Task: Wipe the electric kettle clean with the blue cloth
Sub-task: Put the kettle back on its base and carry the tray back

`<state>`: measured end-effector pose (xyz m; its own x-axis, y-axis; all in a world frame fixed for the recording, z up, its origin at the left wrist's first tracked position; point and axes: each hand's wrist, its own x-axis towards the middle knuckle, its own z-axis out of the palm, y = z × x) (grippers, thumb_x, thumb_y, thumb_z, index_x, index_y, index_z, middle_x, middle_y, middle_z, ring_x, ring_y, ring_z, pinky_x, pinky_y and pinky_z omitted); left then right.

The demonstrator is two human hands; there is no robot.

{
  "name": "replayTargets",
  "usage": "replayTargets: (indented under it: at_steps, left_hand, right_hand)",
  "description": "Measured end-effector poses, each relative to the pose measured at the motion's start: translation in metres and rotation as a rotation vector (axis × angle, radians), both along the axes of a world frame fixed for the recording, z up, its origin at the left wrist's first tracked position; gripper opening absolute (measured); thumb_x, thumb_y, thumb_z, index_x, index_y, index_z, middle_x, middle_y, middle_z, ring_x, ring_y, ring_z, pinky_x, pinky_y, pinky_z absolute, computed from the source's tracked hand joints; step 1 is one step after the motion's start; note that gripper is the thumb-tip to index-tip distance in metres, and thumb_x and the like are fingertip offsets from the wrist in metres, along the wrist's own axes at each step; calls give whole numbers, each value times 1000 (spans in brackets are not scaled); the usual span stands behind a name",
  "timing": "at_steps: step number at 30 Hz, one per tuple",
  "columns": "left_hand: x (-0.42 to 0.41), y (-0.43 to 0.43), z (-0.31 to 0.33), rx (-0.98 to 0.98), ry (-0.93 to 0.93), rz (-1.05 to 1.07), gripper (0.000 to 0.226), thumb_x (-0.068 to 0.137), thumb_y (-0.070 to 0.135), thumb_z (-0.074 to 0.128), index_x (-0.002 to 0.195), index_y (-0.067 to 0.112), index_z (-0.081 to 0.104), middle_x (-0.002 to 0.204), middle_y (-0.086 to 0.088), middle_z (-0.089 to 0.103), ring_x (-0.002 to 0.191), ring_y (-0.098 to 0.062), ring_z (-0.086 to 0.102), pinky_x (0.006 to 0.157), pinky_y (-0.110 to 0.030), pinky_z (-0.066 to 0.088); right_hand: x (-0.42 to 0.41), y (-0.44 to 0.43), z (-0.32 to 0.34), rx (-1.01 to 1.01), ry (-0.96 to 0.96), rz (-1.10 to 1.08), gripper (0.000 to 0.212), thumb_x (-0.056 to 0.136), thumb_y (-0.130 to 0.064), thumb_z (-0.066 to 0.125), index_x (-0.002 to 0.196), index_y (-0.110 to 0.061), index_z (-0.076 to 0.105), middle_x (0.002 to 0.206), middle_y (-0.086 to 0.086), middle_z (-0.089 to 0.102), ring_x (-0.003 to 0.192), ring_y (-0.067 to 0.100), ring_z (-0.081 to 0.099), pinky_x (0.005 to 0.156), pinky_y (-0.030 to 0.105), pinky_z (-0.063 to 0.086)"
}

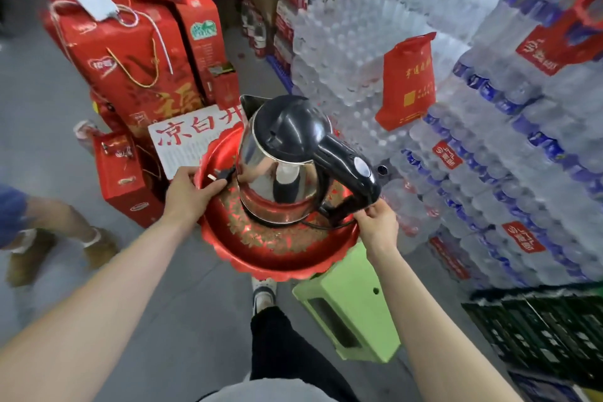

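Observation:
A steel electric kettle [277, 170] with a black lid and black handle stands upright on a round red tray [280, 251]. My left hand [189, 192] grips the tray's left rim, and the kettle's black plug [222, 175] lies right by its fingers. On the right rim of the tray my right hand [375, 225] is closed, just below the foot of the kettle's handle. The black cord [313, 224] curls around the kettle's base. No blue cloth is in view.
A green plastic stool [352, 307] stands under the tray. Red gift boxes [130, 68] are stacked to the left, shrink-wrapped packs of water bottles [489, 108] tower to the right, and black crates [538, 333] sit at the lower right. Another person's legs [58, 238] are at the left.

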<state>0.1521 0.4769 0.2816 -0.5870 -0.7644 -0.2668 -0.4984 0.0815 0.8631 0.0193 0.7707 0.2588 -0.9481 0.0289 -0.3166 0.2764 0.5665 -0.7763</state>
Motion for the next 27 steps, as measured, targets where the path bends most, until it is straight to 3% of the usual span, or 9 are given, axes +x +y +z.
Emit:
replayTargets:
  at_steps: [3, 6, 12, 15, 19, 22, 25, 27]
  left_hand:
    - [-33, -58, -20, 26, -38, 33, 54, 65, 40, 84, 105, 18, 55, 101, -4, 66, 96, -27, 65, 87, -46, 54]
    - [-60, -106, -34, 9, -108, 16, 44, 75, 29, 82, 106, 15, 54, 103, -6, 64, 97, -26, 63, 86, -40, 50]
    - [-94, -205, -90, 38, -200, 0, 38, 78, 29, 79, 103, 20, 52, 106, -9, 65, 96, -29, 64, 86, -52, 53]
    - [-108, -257, -125, 24, -248, -40, 38, 78, 29, 79, 103, 20, 53, 105, -9, 65, 93, -27, 63, 84, -46, 52]
    - [-123, -325, -177, 21, -295, -94, 38, 79, 27, 79, 106, 16, 55, 100, -3, 62, 89, -22, 58, 78, -36, 44]
    - [-131, -380, -222, -4, -333, -187, 38, 76, 38, 78, 99, 12, 61, 94, 0, 65, 85, -19, 61, 71, -34, 44]
    - [-136, -430, -275, -51, -368, -287, 50, 67, 61, 71, 92, 18, 68, 87, 0, 69, 81, -19, 66, 70, -39, 53]
    - [-144, -446, -294, -109, -379, -312, 47, 70, 54, 76, 92, 14, 69, 87, -2, 67, 82, -20, 64, 70, -38, 50]
  right_hand:
    - [-36, -58, -11, 35, -12, 12, 19, 83, -24, 70, 95, -10, 65, 89, 11, 74, 90, 30, 69, 83, 43, 56]
    - [-66, -110, -19, 53, -38, 27, 21, 86, -20, 67, 98, -3, 63, 93, 17, 72, 89, 33, 65, 81, 41, 50]
    - [-102, -210, -59, 125, -119, 60, 20, 88, -18, 64, 94, 0, 59, 88, 17, 69, 83, 32, 60, 74, 38, 45]
    - [-107, -257, -87, 146, -192, 42, 18, 90, -18, 63, 92, -2, 56, 85, 14, 65, 81, 30, 56, 69, 35, 37]
    - [-109, -323, -133, 144, -249, -20, 18, 87, -12, 66, 101, -1, 61, 87, 8, 65, 87, 27, 59, 74, 31, 38]
    - [-109, -372, -167, 91, -295, -92, 4, 84, -19, 63, 84, -16, 60, 81, 3, 65, 84, 23, 59, 76, 33, 43]
    - [-111, -408, -201, 106, -304, -124, 18, 85, -18, 65, 72, -23, 52, 80, 6, 66, 80, 21, 57, 77, 37, 46]
    - [-114, -424, -221, 129, -323, -130, 23, 86, -14, 66, 71, -23, 50, 76, 1, 62, 77, 18, 54, 72, 33, 43]
